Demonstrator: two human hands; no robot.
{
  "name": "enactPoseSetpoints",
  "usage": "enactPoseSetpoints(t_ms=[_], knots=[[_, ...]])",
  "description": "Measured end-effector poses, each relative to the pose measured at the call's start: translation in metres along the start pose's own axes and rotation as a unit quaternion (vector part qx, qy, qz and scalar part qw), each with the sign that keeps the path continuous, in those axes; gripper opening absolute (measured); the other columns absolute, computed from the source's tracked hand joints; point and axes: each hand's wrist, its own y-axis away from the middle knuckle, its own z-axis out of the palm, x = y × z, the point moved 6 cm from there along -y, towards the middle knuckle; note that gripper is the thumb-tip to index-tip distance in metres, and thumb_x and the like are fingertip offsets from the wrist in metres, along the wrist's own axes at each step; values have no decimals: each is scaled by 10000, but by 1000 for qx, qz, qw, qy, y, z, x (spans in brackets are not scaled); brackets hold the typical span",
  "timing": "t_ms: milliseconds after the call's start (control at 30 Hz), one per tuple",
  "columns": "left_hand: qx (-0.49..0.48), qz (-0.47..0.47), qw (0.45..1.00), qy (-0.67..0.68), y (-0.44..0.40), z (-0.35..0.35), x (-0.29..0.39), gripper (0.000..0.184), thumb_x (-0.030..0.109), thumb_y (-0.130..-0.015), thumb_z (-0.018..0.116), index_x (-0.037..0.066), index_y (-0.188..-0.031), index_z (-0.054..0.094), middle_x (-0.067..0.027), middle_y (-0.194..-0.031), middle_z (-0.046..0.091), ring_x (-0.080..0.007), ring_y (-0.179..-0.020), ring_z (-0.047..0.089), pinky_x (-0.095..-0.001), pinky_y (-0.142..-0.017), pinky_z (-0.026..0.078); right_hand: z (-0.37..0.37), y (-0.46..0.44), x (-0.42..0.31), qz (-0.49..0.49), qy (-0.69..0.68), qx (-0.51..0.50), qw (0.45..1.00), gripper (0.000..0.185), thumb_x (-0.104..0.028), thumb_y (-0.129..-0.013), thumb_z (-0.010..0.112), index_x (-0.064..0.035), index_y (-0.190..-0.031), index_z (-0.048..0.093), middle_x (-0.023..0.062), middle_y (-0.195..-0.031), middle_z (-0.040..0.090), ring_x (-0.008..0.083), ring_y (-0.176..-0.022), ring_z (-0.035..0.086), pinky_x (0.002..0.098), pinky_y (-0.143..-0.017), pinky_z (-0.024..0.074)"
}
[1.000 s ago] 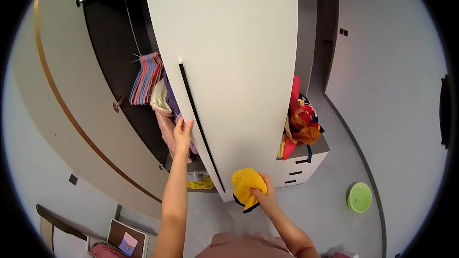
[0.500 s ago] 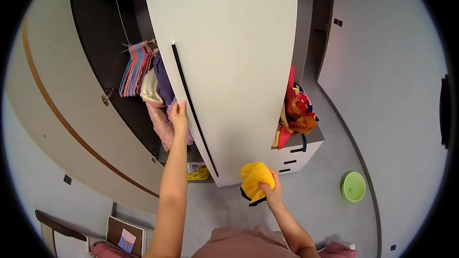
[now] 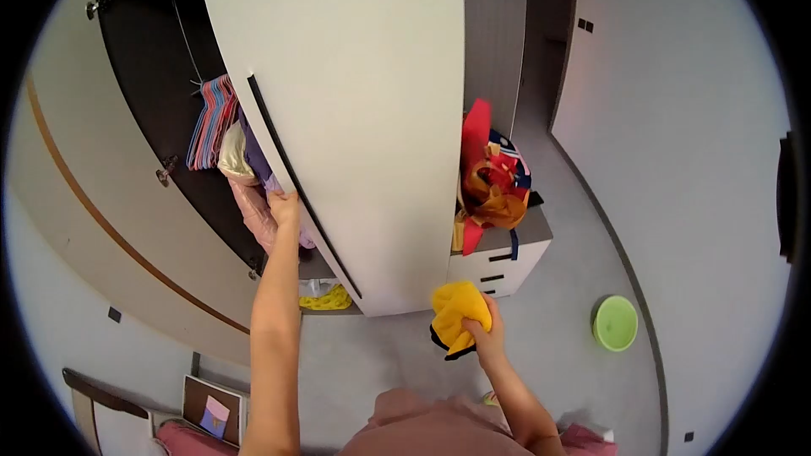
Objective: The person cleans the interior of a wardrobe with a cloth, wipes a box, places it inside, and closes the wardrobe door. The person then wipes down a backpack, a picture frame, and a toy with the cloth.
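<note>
My left hand [image 3: 285, 207] is closed on the left edge of a tall white wardrobe door [image 3: 372, 135], beside its long black handle [image 3: 300, 177]. Its fingertips are partly hidden at the edge. Just behind that hand hang clothes: a purple garment [image 3: 256, 150], a cream one [image 3: 236, 154] and a pink one [image 3: 253, 211]. Low in front of the door, my right hand [image 3: 490, 336] grips a bunched yellow cloth [image 3: 459, 314] with a black border.
Several pink and blue hangers [image 3: 211, 122] hang on the rail at left. A yellow bundle [image 3: 328, 297] lies on the wardrobe's bottom shelf. Red and brown bags [image 3: 496, 194] sit on a white drawer unit [image 3: 519, 266] at right. A green basin [image 3: 615, 323] stands on the floor.
The wardrobe door has shifted left with my left hand on its edge, covering more of the hanging clothes. My right hand still holds the yellow cloth. The view has turned slightly right.
</note>
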Motion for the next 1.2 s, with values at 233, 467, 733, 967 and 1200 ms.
enactPoseSetpoints(t_ms=[233,467,733,967,1200], knots=[[-90,42,972,213,135,95,-25,836,17,-827,573,85,-1530,126,-157,-1578,190,-300,-1444,218,-390,-1138,242,-118,-21,-34,-14,-18,0,1000,539,-57,-788,589,-27,-1307,446,82,-1187,557,191,-1104,538,303,-977,415],[-318,-18,915,247,384,226,-16,549,55,-901,549,132,-1420,387,-93,-1406,439,-187,-1127,563,-351,-854,514,-248,-41,-69,-50,-58,46,996,612,-15,-831,553,-31,-1413,363,108,-1310,499,211,-1191,496,316,-1024,392],[-340,-32,919,198,428,305,-7,413,65,-911,570,106,-1315,494,-81,-1291,552,-181,-1000,632,-315,-797,514,-315,-81,-63,-25,-59,64,996,603,-21,-842,556,-36,-1415,370,112,-1318,498,220,-1204,496,321,-1035,389],[-166,-50,953,250,397,399,-57,582,121,-831,717,2,-1333,448,-141,-1228,552,-232,-1030,575,-335,-901,473,-341,-157,-33,22,-35,4,999,633,-54,-812,587,-48,-1414,390,97,-1327,503,222,-1227,484,337,-1045,378],[72,-44,935,345,400,461,18,1074,309,-721,851,-32,-1472,164,-204,-1497,269,-315,-1373,287,-404,-1136,229,-384,-286,-22,61,25,-66,996,634,-79,-808,606,-53,-1406,399,102,-1313,510,228,-1197,501,336,-1040,385]])
